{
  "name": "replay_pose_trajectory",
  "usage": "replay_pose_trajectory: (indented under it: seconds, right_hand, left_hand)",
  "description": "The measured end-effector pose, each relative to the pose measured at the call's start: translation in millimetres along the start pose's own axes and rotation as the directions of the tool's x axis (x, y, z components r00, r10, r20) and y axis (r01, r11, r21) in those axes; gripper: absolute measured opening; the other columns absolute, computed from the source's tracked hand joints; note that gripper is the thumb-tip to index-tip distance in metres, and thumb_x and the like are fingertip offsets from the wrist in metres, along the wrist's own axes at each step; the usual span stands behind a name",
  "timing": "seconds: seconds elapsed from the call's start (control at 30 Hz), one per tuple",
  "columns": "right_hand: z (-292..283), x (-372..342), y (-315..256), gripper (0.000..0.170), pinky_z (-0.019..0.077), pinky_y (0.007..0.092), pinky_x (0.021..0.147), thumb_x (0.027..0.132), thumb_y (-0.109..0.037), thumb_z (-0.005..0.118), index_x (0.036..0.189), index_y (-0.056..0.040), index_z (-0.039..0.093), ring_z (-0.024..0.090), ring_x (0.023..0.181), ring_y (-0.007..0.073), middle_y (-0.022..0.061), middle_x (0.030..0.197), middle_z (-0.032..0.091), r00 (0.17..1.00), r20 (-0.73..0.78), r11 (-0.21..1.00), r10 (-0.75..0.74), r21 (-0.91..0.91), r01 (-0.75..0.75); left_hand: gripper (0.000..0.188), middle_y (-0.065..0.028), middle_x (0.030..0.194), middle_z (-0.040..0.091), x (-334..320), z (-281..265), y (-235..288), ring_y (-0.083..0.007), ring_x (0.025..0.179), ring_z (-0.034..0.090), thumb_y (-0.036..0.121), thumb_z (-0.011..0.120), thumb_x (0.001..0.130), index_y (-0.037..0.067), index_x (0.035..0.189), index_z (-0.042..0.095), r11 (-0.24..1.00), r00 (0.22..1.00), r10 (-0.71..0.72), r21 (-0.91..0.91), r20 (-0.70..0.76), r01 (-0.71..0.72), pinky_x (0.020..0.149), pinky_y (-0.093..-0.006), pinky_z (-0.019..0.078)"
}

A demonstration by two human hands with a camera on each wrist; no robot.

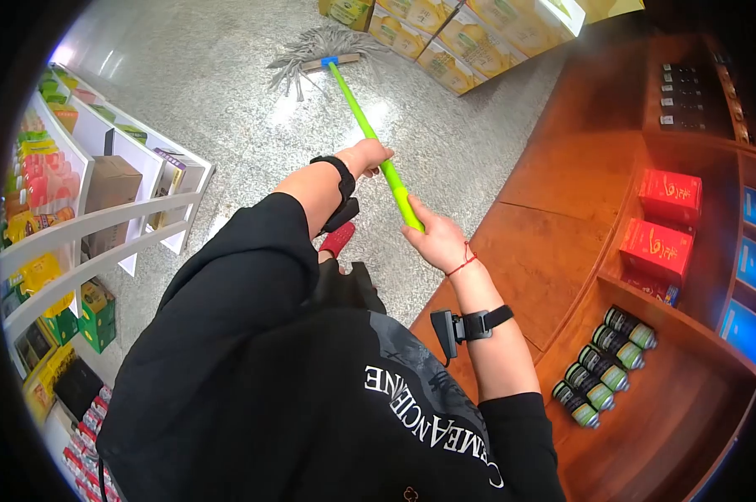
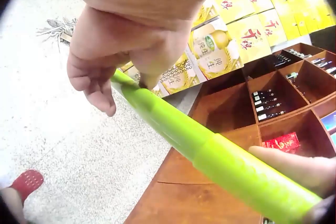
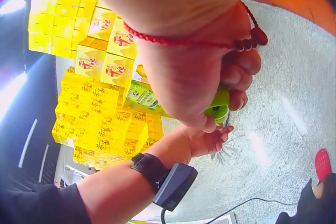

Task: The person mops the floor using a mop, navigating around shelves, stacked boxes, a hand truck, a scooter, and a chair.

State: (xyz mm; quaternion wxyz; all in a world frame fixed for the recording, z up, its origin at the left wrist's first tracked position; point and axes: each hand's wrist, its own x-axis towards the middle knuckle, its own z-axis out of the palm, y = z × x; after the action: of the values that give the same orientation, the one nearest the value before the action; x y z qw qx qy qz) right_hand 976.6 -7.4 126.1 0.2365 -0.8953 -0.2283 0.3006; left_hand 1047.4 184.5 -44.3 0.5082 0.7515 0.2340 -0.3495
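Beside the wooden shelf [image 1: 554,251], 1 bright green mop [image 1: 361,121], held 2-handed.
Left hand [image 1: 365,156] grips the handle [image 1: 350,99] partway down, right hand [image 1: 439,241] has its fingers wrapped round the top of it and is the closer of the 2 to the shelf. The grey strands [image 1: 328,40] are splayed on the speckled floor [image 1: 252,151] well apart from the shelf, and there's a bunch of yellow cartons [image 1: 445,38] stacked near the shelf's far end. Red boxes [image 1: 656,247] and 5 dark cans [image 1: 602,368] sit inside the shelf, red shoe's [image 1: 338,239] on the floor out from it.
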Motion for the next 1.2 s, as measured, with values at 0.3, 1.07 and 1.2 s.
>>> replay_pose_trajectory:
  seconds: [0.3,1.07,1.2]
  right_hand:
    - [-4,-90,23,0.055,0.0453,0.0381,0.062,0.076,-0.026,0.058,0.126,-0.0138,0.040,0.058,0.071,0.0355,0.0233,0.077,0.058,0.977,0.097,0.975,0.187,0.106,-0.197]
    - [-153,-126,36,0.055,0.0433,0.0298,0.053,0.069,-0.012,0.060,0.121,-0.0054,0.045,0.054,0.049,0.0239,0.0185,0.061,0.052,0.942,0.254,0.974,0.219,-0.117,-0.195]
    - [-175,-48,13,0.053,0.0436,0.0299,0.056,0.068,-0.013,0.060,0.120,-0.0059,0.047,0.055,0.052,0.0240,0.0199,0.063,0.051,0.951,0.247,0.980,0.187,-0.116,-0.162]
  left_hand:
    - [0.034,-0.0130,0.060,0.058,-36,62,0,-0.0188,0.045,0.056,0.030,0.059,0.074,-0.003,0.073,0.060,0.996,0.956,-0.011,-0.079,0.292,0.035,0.041,-0.0282,0.0478]
    - [0.061,-0.0142,0.075,0.049,-82,78,108,-0.0236,0.057,0.059,0.051,0.061,0.069,-0.005,0.089,0.051,0.995,0.800,-0.019,0.091,0.599,-0.045,0.047,-0.0338,0.0504]
    - [0.057,-0.0114,0.074,0.046,-43,13,113,-0.0226,0.056,0.056,0.050,0.063,0.068,-0.004,0.082,0.052,0.997,0.830,0.044,-0.076,0.556,-0.001,0.044,-0.0327,0.0469]
